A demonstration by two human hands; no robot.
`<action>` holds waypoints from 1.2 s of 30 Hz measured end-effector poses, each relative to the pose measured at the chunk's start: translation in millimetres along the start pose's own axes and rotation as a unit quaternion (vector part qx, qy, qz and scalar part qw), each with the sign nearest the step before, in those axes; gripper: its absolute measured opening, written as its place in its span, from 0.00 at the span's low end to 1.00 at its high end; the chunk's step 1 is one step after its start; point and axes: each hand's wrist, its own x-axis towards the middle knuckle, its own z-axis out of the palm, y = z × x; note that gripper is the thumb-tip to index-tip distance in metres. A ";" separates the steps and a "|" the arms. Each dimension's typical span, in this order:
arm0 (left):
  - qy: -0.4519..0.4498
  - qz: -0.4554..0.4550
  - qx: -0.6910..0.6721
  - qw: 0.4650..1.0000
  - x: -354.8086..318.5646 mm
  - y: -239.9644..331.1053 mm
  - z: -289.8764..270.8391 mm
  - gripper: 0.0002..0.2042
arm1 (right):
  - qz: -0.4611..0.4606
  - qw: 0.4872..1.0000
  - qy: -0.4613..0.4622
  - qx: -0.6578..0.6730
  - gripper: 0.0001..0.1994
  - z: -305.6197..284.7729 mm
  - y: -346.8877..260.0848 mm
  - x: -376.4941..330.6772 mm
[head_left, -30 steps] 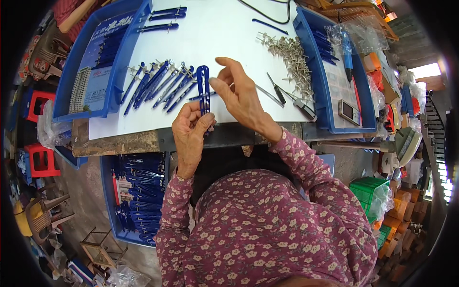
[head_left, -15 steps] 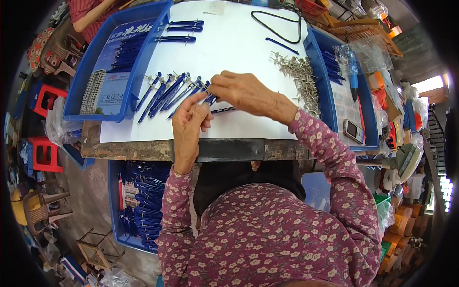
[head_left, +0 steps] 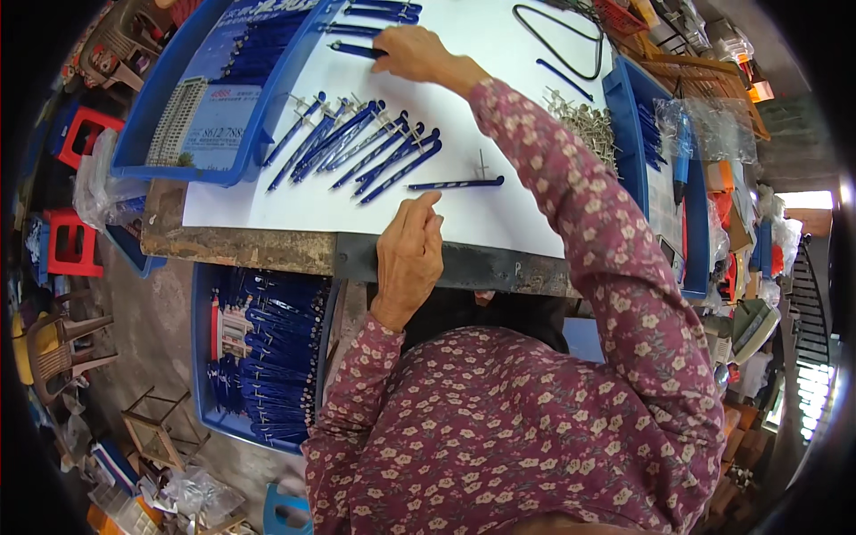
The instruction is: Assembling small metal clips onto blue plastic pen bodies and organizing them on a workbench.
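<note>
At eleven o'clock lie our pinned clips (head_left: 368,152), at one loose pins (head_left: 584,125) remain; right fingers (head_left: 387,55) pinch another clip (head_left: 354,50), left fingers (head_left: 417,216) we can't judge.

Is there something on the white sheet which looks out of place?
Yes: one blue clip lies nearly crosswise by the left hand, apart from the slanted row of clips. A thin blue piece also lies alone farther right.

The white paper (head_left: 504,216) is brightly lit, while glare whitens the opening (head_left: 805,201) at far right. Edges bend and darken into black corners.
</note>
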 end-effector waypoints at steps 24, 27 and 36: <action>-0.059 0.026 0.062 0.996 7.3 1.6 6.3 0.07 | -0.105 0.979 0.121 0.123 0.07 -25.8 43.4 -69.9; -0.066 0.075 0.099 0.990 19.7 1.9 16.8 0.08 | -0.070 0.991 0.054 0.097 0.09 -53.8 46.9 -117.9; -0.099 0.176 0.280 0.938 43.2 -13.2 50.8 0.08 | 0.112 0.963 0.048 0.242 0.14 -125.3 38.4 -269.2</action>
